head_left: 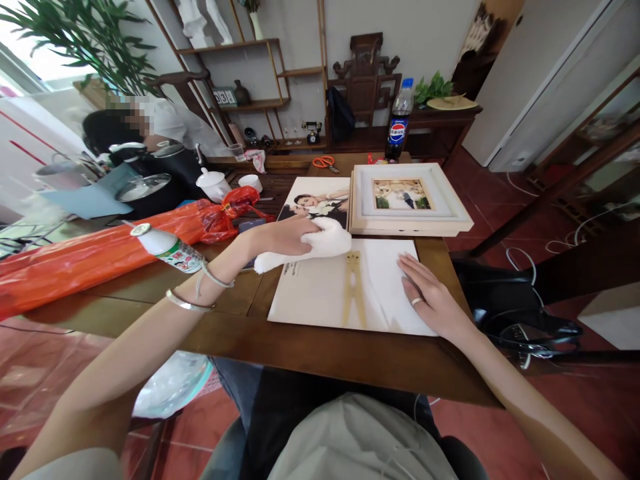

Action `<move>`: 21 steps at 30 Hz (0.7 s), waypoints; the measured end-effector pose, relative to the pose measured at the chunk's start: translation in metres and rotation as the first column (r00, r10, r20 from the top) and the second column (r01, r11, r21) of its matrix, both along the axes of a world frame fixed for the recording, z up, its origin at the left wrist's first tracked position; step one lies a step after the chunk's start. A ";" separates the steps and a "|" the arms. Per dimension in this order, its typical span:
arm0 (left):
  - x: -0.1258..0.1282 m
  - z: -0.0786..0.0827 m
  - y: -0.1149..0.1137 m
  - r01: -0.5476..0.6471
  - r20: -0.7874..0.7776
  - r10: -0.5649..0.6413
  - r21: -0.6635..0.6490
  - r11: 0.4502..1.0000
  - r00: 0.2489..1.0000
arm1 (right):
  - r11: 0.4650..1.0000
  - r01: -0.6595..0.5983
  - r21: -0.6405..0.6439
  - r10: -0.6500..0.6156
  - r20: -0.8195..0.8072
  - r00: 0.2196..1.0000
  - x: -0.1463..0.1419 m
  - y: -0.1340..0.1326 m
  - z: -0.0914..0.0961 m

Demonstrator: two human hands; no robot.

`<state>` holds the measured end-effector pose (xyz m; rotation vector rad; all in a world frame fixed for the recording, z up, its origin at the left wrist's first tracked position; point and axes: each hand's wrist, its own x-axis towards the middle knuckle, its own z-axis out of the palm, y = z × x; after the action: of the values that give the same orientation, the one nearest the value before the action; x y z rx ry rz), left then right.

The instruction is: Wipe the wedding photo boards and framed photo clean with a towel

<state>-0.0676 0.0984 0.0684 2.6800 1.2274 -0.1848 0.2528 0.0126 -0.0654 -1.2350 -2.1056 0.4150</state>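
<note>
White cloth (331, 239) is bunched in the left hand (287, 237), fingers curled around it, at the far left part of a pale board (310, 293) lying flat on the brown desk (310, 350). The right hand (433, 303) rests on the board's right side, fingers extended, grasping nothing. Beyond lie 1 photo (325, 193) and 1 picture frame (400, 221).

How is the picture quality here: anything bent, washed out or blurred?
In the head view, the shelf and door lean outward, perhaps from a wide lens; the window is washed out; the white cloth under the left hand shows little texture; the cola bottle looks fairly crisp; a pixelated patch covers a co-worker's face.
</note>
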 end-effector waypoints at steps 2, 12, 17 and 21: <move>0.016 0.002 0.005 0.051 0.016 -0.051 -0.025 0.998 0.999 | 1.000 0.003 0.001 -0.003 -0.003 1.000 0.000 0.000 0.001; 0.087 -0.004 0.021 0.325 0.211 -0.296 -0.119 0.938 0.932 | 1.000 0.011 -0.011 -0.011 -0.005 1.000 -0.001 0.000 0.001; 0.064 0.003 0.020 0.177 0.123 -0.161 -0.133 0.975 0.979 | 1.000 0.001 -0.010 -0.001 -0.008 1.000 -0.001 -0.001 0.001; 0.052 0.007 0.019 0.087 0.052 -0.082 -0.101 0.991 0.995 | 1.000 0.000 -0.012 0.000 -0.005 1.000 -0.001 0.000 -0.001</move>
<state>-0.0151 0.1172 0.0757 2.6334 1.0615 -0.1891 0.2520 0.0122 -0.0666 -1.2393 -2.1021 0.4304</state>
